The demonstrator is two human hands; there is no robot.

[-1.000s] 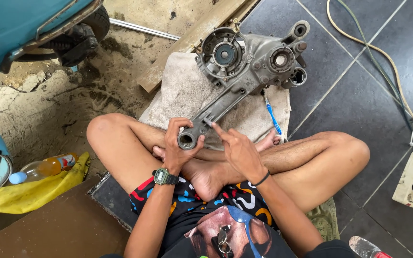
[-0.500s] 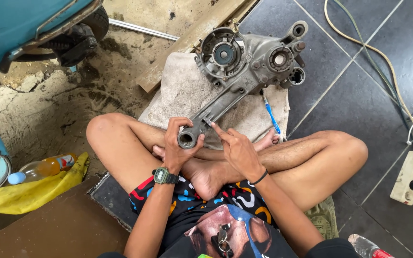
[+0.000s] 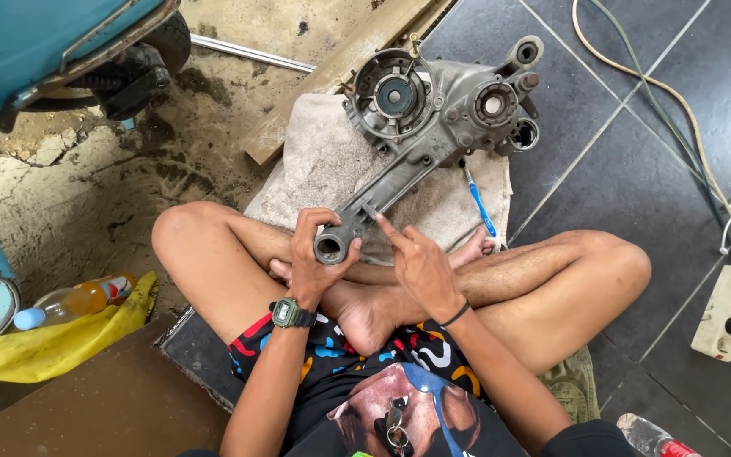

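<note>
A grey metal engine casing [image 3: 433,118] lies on a dirty cloth [image 3: 323,169] on the floor in front of my crossed legs. Its long arm ends in a round bushing eye [image 3: 330,247] close to my shins. My left hand [image 3: 315,258], with a wristwatch, wraps around that end of the arm. My right hand [image 3: 416,262] rests beside it, the index finger stretched out and touching the arm just past the eye; whether it holds a small tool I cannot tell.
A blue-handled brush [image 3: 477,199] lies on the cloth's right edge. A teal scooter [image 3: 44,51] stands far left. A plastic bottle [image 3: 69,303] and yellow rag [image 3: 69,338] lie left. A power strip [image 3: 725,313] with cables sits right on the dark tiles.
My right hand's index finger has stretched forward onto the casing arm. The left hand keeps its hold on the eye end.
</note>
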